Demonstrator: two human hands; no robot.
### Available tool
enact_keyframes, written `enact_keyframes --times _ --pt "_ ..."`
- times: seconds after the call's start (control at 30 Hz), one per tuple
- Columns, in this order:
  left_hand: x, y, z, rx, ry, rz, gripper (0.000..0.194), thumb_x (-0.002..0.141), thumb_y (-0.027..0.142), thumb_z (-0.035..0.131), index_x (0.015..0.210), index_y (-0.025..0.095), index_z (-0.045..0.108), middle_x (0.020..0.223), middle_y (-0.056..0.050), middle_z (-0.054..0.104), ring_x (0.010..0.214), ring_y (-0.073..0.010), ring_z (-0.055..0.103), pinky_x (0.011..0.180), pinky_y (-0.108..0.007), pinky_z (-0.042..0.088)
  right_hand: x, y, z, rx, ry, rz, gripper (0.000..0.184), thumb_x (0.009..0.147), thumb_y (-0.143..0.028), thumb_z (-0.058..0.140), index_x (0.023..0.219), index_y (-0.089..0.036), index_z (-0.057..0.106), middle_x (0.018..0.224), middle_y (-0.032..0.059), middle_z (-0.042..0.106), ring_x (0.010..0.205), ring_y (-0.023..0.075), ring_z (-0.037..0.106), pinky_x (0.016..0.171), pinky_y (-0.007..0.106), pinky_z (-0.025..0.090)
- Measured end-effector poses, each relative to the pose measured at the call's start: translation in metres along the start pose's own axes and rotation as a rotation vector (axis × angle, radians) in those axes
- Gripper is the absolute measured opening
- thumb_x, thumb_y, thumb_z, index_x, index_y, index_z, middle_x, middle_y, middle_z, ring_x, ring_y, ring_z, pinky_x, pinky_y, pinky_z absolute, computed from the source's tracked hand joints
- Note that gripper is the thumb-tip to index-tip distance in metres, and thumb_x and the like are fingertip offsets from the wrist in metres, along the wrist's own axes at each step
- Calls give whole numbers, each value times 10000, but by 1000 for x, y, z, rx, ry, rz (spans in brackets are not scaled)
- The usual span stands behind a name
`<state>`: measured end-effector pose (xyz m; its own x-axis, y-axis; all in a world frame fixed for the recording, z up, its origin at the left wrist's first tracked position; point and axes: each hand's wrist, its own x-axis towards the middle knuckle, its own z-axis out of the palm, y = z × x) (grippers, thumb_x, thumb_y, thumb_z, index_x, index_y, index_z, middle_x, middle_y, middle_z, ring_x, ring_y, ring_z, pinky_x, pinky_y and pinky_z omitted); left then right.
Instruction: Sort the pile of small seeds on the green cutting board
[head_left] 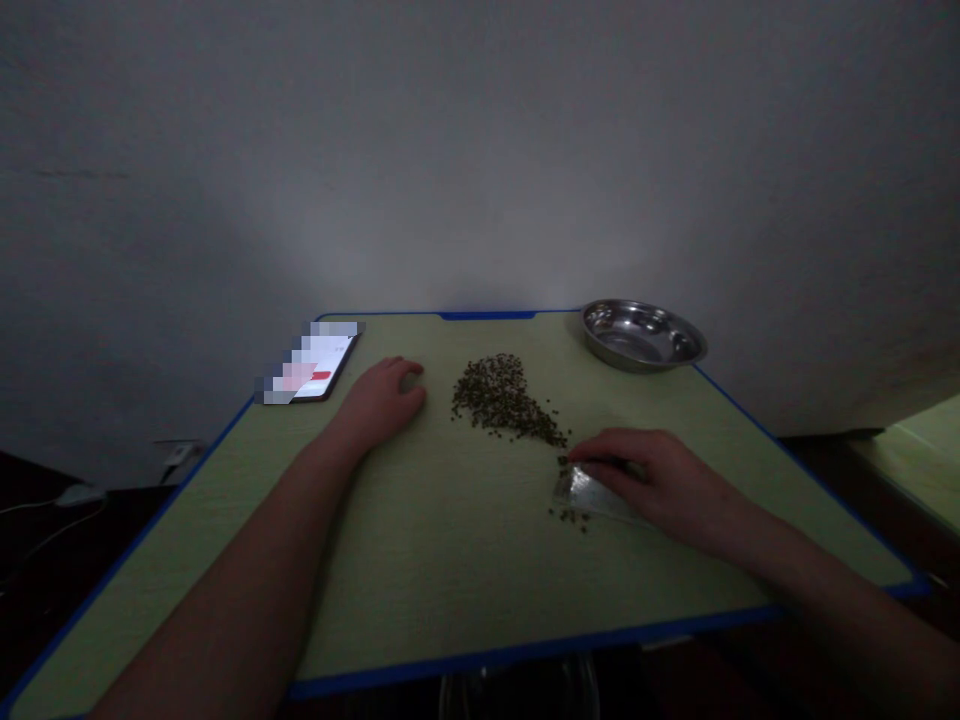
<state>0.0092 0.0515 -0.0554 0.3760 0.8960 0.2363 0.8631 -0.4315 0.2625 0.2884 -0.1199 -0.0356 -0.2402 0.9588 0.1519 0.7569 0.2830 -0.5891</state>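
A pile of small dark green beans [504,400] lies near the middle of a pale green table with a blue rim [420,570]. My right hand [660,485] rests at the pile's near right end, fingers curled down onto a small clear plastic bag [581,493] that lies flat on the table, with a few loose beans around it. My left hand [382,400] lies palm down on the table left of the pile, fingers loosely bent, holding nothing.
An empty steel bowl [643,335] stands at the far right corner. A phone with a lit screen [311,368] lies at the far left edge. A grey wall stands right behind the table. Dark floor with cables shows at the left.
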Motion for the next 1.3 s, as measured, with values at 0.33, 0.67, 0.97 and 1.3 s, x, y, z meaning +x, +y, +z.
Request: enact_keyframes --times 0.33,0.67,0.97,1.3 --pt "0 1 0 9 -3 -3 423 756 333 430 1120 180 581 1216 -90 565 1160 -227 494 1027 -359 358 12 0 -3 -80 -5 -99 211 870 -203 483 977 -211 665 913 40 700 813 163 637 732 290 490" --pt "0 2 1 1 0 4 432 750 308 428 1119 144 584 1202 -106 572 1137 -230 508 1014 -355 370 -17 10 -8 -78 4 28 223 882 -298 474 953 -215 668 944 48 701 849 190 644 738 317 513" --pt "-1 2 0 -12 -6 -13 445 754 314 434 1133 134 581 1243 -125 545 1165 -245 488 1025 -368 352 -28 5 -5 -65 -15 14 222 892 -307 467 957 -230 665 946 46 701 856 181 647 759 325 518" --pt "0 1 1 5 -1 -1 438 752 305 438 1124 128 587 1181 -119 578 1132 -240 510 1011 -356 368 -29 0 4 -69 20 -19 212 893 -253 458 977 -226 651 934 35 700 840 159 645 745 302 515"
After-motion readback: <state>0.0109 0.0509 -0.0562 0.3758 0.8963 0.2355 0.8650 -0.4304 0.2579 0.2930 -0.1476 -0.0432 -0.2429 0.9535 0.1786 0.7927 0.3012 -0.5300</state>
